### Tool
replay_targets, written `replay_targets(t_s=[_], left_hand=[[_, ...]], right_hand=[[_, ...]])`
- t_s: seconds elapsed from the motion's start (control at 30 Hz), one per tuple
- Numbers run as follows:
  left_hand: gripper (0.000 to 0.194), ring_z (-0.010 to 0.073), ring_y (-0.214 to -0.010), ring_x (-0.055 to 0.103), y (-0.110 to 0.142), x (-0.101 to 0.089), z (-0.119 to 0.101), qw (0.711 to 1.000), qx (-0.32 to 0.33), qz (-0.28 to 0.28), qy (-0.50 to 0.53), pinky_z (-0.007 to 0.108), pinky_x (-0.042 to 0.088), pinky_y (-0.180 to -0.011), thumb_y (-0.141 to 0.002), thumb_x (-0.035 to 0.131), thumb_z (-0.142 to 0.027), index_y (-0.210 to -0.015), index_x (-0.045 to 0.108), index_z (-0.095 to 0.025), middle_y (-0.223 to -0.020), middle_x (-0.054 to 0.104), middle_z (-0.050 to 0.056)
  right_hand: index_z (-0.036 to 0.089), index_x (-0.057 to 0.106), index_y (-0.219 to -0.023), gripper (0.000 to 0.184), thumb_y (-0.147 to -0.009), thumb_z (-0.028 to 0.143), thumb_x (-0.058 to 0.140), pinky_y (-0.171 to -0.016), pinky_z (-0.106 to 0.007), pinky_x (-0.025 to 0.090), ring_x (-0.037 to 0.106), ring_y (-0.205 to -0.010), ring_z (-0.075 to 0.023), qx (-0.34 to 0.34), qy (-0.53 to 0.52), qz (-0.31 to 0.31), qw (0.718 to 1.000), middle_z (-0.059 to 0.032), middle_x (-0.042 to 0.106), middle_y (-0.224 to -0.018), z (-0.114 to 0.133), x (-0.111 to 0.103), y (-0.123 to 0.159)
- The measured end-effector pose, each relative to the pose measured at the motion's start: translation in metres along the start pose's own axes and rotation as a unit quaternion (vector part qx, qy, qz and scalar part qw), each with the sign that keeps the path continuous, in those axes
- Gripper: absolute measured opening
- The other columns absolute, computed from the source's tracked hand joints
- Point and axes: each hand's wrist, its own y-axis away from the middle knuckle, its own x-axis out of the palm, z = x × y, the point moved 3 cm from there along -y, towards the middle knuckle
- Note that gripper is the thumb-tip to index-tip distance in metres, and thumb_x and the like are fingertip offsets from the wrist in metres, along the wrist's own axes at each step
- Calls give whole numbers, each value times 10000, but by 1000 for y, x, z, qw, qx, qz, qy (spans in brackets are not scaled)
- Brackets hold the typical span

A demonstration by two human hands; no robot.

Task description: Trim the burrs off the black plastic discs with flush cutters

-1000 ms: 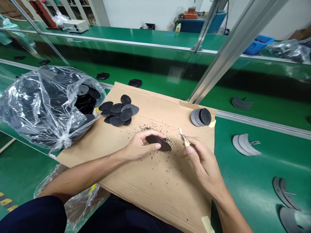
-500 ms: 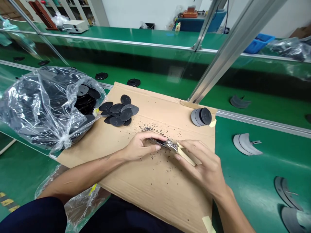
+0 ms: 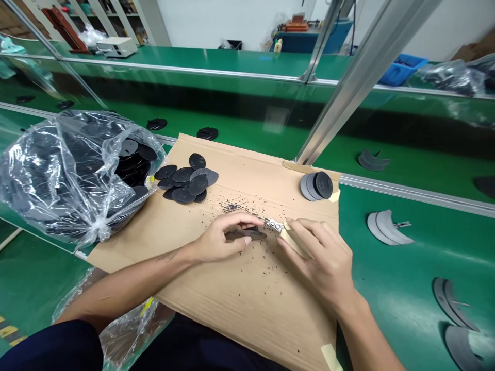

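Note:
My left hand (image 3: 222,238) grips a dark oval plastic piece (image 3: 253,233) between thumb and fingers, above the cardboard sheet (image 3: 216,288). Cutting pliers (image 3: 275,225) with pale yellow handles are in my right hand (image 3: 325,255), fingers wrapped round the handles. The metal jaws point left, close to the edge of the piece; whether they touch it I cannot tell. Small black scraps (image 3: 234,206) lie scattered around and beneath both hands. A loose pile of black oval pieces (image 3: 183,178) lies to the left, and a small leaning stack of round-looking pieces (image 3: 317,185) to the right.
A clear plastic bag (image 3: 73,175) full of dark pieces stands left of the cardboard. An aluminium post (image 3: 340,98) rises behind the sheet. Curved grey parts (image 3: 386,226) lie spaced along the green surface (image 3: 386,293) at the right.
The plier jaws have come slightly away from the piece, and the piece has been turned so more of its flat face shows. The whole view has shifted a little.

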Motion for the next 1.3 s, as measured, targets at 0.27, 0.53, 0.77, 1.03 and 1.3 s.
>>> replay_targets(t_s=[0.27,0.53,0.77,1.03,1.3], left_hand=[[422,190,-931,599,2,2,-3,983,66,-44,-168,374,467,-867,-877,606,-131,-1280,637,-249,-1057,709,58],[336,137,-800,638,-2,-4,15,972,-112,-138,151,233,507,-711,-742,820,-259,-967,583,-179,-894,673,16],[254,177,-937,650,0,8,9,993,-84,-25,74,293,519,-815,-813,711,-155,-1065,694,-186,-989,683,65],[103,189,-943,660,-2,3,8,997,-20,-51,51,334,531,-870,-820,754,-212,-916,733,-183,-973,694,79],[242,151,-877,671,1,4,8,991,-57,-38,119,257,534,-792,-799,784,-223,-997,657,-165,-967,699,55]], right_hand=[[175,616,-1157,255,-938,301,649,-655,-338,364,599,-799,-201,-18,89,-4,996,-79,727,-952,5,0,-1],[227,623,-1210,319,-905,306,669,-740,-364,504,654,-897,-232,111,-130,-16,985,-88,709,-1055,1,4,2],[241,647,-1200,296,-911,304,652,-697,-331,554,646,-819,-184,160,-391,73,903,-69,720,-1032,19,14,3],[226,631,-1208,342,-872,224,694,-752,-384,559,670,-931,-230,80,-275,13,958,-91,709,-1037,11,6,2],[184,593,-1230,365,-880,228,689,-713,-383,505,649,-894,-242,-20,-126,14,992,-114,702,-1032,3,7,2]])
